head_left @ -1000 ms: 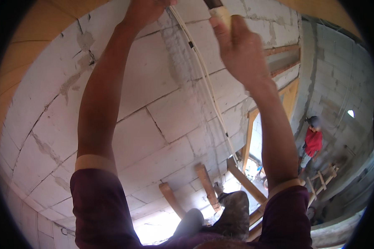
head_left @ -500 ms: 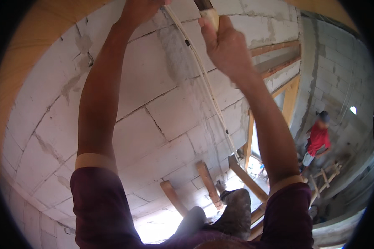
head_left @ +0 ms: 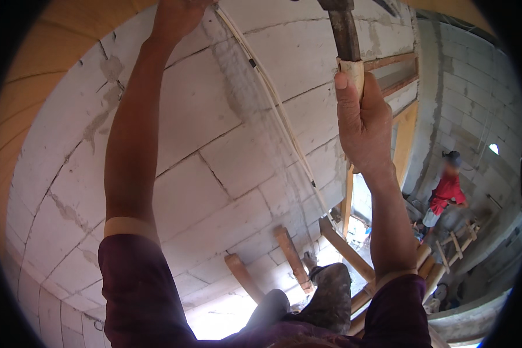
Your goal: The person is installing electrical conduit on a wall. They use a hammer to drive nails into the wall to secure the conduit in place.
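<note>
My right hand is closed around the pale, wrapped handle of a hammer, thumb along the grip. The hammer stands upright, and its head is partly cut off by the top edge. Raised to the upper left, my left hand is against the block wall, its fingers bent and mostly beyond the frame. Whatever it pinches is out of sight. Beside those fingers begin pale cables, which run down the wall with dark bands around them.
Wooden beams jut out below, near my legs. A timber frame borders an opening on the right. Far below right, a person in a red top stands by a wooden ladder-like frame. Yellowish boarding curves overhead.
My right hand has swung right and lower, drawing the hammer away from the left hand and bringing more of it into view. The left hand has shifted slightly left.
</note>
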Tool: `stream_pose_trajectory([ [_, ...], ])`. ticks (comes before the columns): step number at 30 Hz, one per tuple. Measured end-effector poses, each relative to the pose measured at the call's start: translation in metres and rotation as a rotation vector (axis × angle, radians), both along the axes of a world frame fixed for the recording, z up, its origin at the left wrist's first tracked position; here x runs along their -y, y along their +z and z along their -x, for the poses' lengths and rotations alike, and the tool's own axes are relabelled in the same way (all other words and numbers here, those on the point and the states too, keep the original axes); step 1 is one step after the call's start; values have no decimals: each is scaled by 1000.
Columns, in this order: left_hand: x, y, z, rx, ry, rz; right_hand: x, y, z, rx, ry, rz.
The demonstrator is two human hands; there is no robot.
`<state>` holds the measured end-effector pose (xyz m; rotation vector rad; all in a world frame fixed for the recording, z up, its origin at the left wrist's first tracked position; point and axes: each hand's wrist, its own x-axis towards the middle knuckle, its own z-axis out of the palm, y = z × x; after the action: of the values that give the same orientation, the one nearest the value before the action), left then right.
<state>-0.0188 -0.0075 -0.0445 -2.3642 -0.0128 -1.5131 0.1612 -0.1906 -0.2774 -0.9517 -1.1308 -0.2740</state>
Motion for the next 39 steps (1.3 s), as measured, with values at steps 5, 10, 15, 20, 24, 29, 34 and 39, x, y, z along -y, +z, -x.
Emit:
stream_pose_trajectory([
  [5,17,-1,6,11,185,-4,-2,-7,-3,6,-13,34],
  [10,29,-13,24,40,161,16,5,-23,1,-22,73,138],
  [15,28,-49,49,41,-27,366,26,-120,9,-187,407,378],
  [20,28,-116,16,-7,136,248,51,-210,46,-559,509,662],
  [24,5,-130,-20,12,478,88,80,-248,57,-643,472,795],
  [29,-8,-119,-43,159,437,208,119,-271,53,-743,376,865],
  [34,-17,-109,-30,283,368,318,157,-297,38,-697,205,881],
  [39,-1,-45,59,-28,-426,809,167,-340,25,-743,177,875],
])
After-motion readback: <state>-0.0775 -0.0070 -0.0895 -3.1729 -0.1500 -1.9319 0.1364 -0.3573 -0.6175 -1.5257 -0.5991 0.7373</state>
